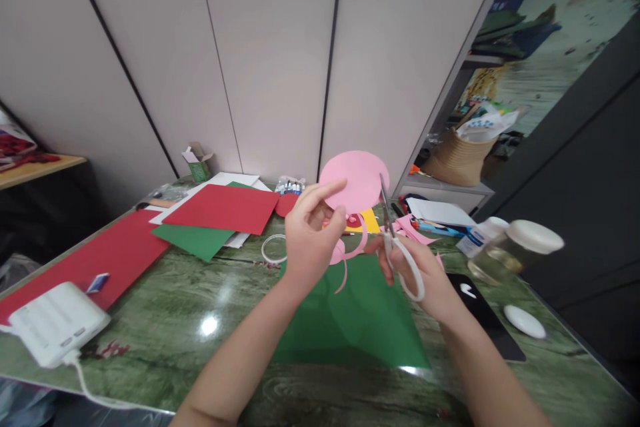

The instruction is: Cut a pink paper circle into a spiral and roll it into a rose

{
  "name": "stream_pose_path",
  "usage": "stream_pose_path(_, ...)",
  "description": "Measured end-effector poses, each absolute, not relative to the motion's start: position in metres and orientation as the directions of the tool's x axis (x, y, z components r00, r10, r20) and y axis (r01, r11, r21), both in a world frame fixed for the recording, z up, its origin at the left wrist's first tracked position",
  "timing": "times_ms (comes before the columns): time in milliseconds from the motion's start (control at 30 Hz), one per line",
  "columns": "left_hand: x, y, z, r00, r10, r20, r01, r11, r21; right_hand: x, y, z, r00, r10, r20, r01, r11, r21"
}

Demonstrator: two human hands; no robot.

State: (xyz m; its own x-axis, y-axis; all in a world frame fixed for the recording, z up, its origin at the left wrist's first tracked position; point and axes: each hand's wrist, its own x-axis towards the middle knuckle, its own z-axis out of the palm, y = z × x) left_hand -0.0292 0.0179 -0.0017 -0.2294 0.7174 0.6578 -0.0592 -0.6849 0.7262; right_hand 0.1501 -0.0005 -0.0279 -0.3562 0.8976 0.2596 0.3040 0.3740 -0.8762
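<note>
My left hand pinches the lower left edge of a round pink paper, held up above the table. My right hand has its fingers in the white handles of a pair of scissors, whose metal blades point up at the disc's right edge. A thin curled pink strip hangs below the disc, between my hands. Under them a green sheet lies on the table, with another pink piece near its back edge.
Red sheets and a green one lie at the left, near a white power adapter. Pink scraps, a lidded jar, a black phone and a white oval object are at the right.
</note>
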Motion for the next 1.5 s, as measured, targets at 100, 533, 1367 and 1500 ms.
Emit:
stream_pose_path(100, -0.0291, 0.0186, -0.0030, -0.244, 0.721, 0.649, -0.082, -0.682, 0.727, 0.1497, -0.0010, -0.0259, -0.351, 0.905, 0.243, 0.319, 0.359, -0.877)
stream_pose_path(533, -0.0269, 0.0192, -0.0026, -0.256, 0.733, 0.630, -0.108, -0.670, 0.735, 0.1466, -0.0004, -0.0250, -0.365, 0.900, 0.238, 0.274, 0.348, -0.896)
stream_pose_path(1367, -0.0287, 0.0190, -0.0019, -0.239, 0.726, 0.644, -0.096, -0.678, 0.729, 0.1502, -0.0011, -0.0243, -0.360, 0.896, 0.259, 0.308, 0.377, -0.873)
stream_pose_path(1500, -0.0280, 0.0204, -0.0035, -0.262, 0.720, 0.643, -0.114, -0.684, 0.720, 0.1497, -0.0005, -0.0239, -0.359, 0.902, 0.242, 0.313, 0.360, -0.879)
